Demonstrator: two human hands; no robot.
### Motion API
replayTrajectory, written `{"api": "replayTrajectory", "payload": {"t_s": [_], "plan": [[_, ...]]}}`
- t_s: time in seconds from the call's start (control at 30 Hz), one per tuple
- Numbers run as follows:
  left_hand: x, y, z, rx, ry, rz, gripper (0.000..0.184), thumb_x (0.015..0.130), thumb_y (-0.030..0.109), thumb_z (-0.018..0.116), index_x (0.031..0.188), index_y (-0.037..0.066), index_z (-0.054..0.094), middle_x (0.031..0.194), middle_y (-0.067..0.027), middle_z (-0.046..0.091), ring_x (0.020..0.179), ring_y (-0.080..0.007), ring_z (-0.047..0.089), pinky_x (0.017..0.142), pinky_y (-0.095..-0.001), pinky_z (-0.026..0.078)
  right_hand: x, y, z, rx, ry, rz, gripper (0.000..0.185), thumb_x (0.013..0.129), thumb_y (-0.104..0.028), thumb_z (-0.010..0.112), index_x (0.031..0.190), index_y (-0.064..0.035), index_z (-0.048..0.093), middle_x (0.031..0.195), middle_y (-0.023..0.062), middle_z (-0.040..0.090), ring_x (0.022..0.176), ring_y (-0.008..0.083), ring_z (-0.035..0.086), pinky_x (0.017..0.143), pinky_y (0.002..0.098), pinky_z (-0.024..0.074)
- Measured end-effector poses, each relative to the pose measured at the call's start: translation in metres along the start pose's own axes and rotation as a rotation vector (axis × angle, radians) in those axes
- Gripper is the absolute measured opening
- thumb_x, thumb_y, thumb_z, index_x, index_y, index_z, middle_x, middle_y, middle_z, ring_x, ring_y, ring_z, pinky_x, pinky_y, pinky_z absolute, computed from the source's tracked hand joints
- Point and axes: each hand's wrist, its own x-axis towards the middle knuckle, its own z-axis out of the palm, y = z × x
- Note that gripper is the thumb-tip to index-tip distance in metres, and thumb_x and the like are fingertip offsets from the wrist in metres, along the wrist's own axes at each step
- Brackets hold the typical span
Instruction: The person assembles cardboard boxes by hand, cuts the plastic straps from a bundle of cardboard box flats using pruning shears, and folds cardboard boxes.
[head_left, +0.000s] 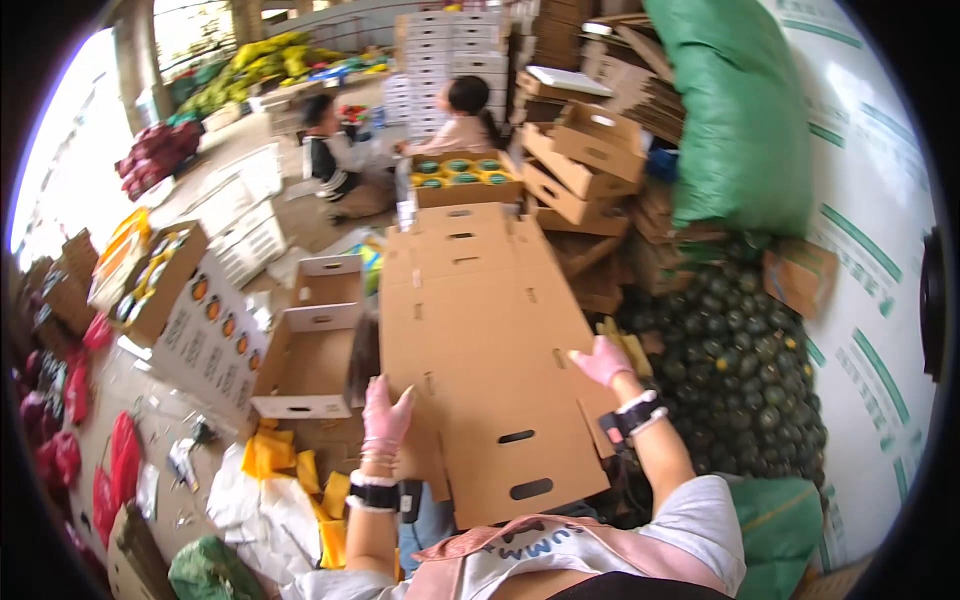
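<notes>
A flattened cardboard box blank (pixel 480 350) lies in front of me, brown side up, with oval hand slots and fold flaps. By its left edge is my left hand (pixel 385 415), in a pink glove, fingers stretched up and thumb apart. At the right edge my right hand (pixel 602 362), also gloved, has its thumb spread over the cardboard. Neither hand visibly grips anything. Beyond the blank's far end sits an open carton (pixel 466 185) of round dark-green produce in yellow wrapping.
Dark-green round produce (pixel 725 370) is heaped at right below a large green sack (pixel 745 120). Empty cartons (pixel 310 360) stand at left, beside a filled white-sided carton (pixel 190 300). More stacked cartons (pixel 585 160) rise behind. Two people (pixel 340 165) sit at the back.
</notes>
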Motion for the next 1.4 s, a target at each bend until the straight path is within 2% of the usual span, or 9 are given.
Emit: {"api": "replayTrajectory", "payload": {"t_s": [0.17,0.47,0.57,0.6,0.73,0.9,1.07,1.3,1.4], "plan": [[0.024,0.018,-0.035,-0.654,-0.401,-0.552,0.037,0.081,0.019,0.065,0.108,-0.003,0.054,0.097,-0.0108,0.062,0.088,-0.0160,0.056,0.080,-0.0290,0.046,0.040,0.032,0.014,-0.071,-0.015,-0.121,0.061,0.071,-0.053,0.058,0.086,0.0066,0.065,0.078,0.0215,0.065,0.073,0.0309,0.066,0.064,0.0393,0.0495],[0.063,0.012,-0.111,-0.763,-0.607,-0.359,0.022,0.085,-0.003,0.048,0.104,-0.007,0.058,0.109,-0.0096,0.060,0.104,-0.0157,0.053,0.091,-0.0261,0.041,-0.001,0.009,-0.041,0.074,-0.066,-0.238,0.029,0.077,-0.016,0.057,0.098,0.0042,0.057,0.090,0.0240,0.063,0.090,0.0343,0.061,0.079,0.0355,0.0485],[0.074,-0.001,-0.125,-0.712,-0.525,-0.068,0.032,0.082,-0.008,0.050,0.113,-0.005,0.053,0.123,-0.0121,0.051,0.115,-0.0175,0.048,0.095,-0.0276,0.039,0.013,0.038,-0.043,0.339,0.115,-0.975,0.036,0.080,0.009,0.042,0.115,-0.0003,0.049,0.096,0.0119,0.062,0.089,0.0209,0.061,0.082,0.0269,0.0467],[0.076,-0.003,-0.130,-0.833,-0.531,-0.142,0.036,0.081,-0.009,0.050,0.116,-0.005,0.051,0.128,-0.0127,0.047,0.118,-0.0185,0.045,0.097,-0.0283,0.038,0.011,0.043,-0.042,0.941,-0.289,-0.697,0.033,0.084,0.009,0.044,0.114,-0.0037,0.052,0.107,0.0048,0.058,0.096,0.0158,0.058,0.087,0.0277,0.0448],[0.096,0.015,-0.136,-0.870,-0.481,0.205,0.033,0.079,-0.009,0.054,0.112,-0.005,0.053,0.126,-0.0134,0.047,0.115,-0.0214,0.048,0.095,-0.0293,0.040,-0.008,0.025,-0.057,1.073,-0.248,-0.818,0.044,0.084,-0.009,0.062,0.125,-0.0059,0.045,0.120,0.0045,0.051,0.110,0.0159,0.049,0.096,0.0294,0.0386],[0.110,0.046,-0.109,-1.162,-0.190,-0.207,0.033,0.085,0.021,0.058,0.112,0.004,0.056,0.115,-0.0111,0.054,0.105,-0.0193,0.053,0.088,-0.0302,0.046,0.002,0.009,-0.050,0.830,0.025,-0.866,0.043,0.091,-0.015,0.052,0.129,-0.0011,0.040,0.131,0.0092,0.044,0.122,0.0214,0.042,0.101,0.0324,0.0341],[0.109,0.067,-0.106,-1.416,-0.184,-0.466,0.046,0.082,0.039,0.060,0.112,0.005,0.053,0.124,-0.0083,0.048,0.114,-0.0230,0.048,0.096,-0.0335,0.041,0.048,0.005,-0.014,1.509,-0.032,-0.520,0.038,0.091,-0.020,0.050,0.121,0.0030,0.046,0.112,0.0142,0.056,0.099,0.0222,0.057,0.090,0.0352,0.0444],[0.090,0.077,-0.130,-1.138,0.090,-0.061,0.037,0.081,0.030,0.065,0.104,0.003,0.056,0.123,-0.0135,0.047,0.116,-0.0261,0.046,0.095,-0.0359,0.040,-0.019,0.019,-0.026,1.012,0.436,-0.784,0.041,0.092,-0.039,0.047,0.099,0.0005,0.054,0.103,0.0095,0.057,0.090,0.0139,0.054,0.081,0.0302,0.0444],[0.076,0.051,-0.125,-1.340,0.380,-0.290,0.034,0.083,0.027,0.065,0.100,-0.002,0.057,0.112,-0.0127,0.055,0.106,-0.0213,0.052,0.091,-0.0339,0.042,-0.070,-0.017,-0.025,1.606,0.317,-0.488,0.030,0.091,-0.029,0.053,0.097,0.0002,0.053,0.093,0.0005,0.053,0.087,0.0112,0.048,0.079,0.0267,0.0389]]}}
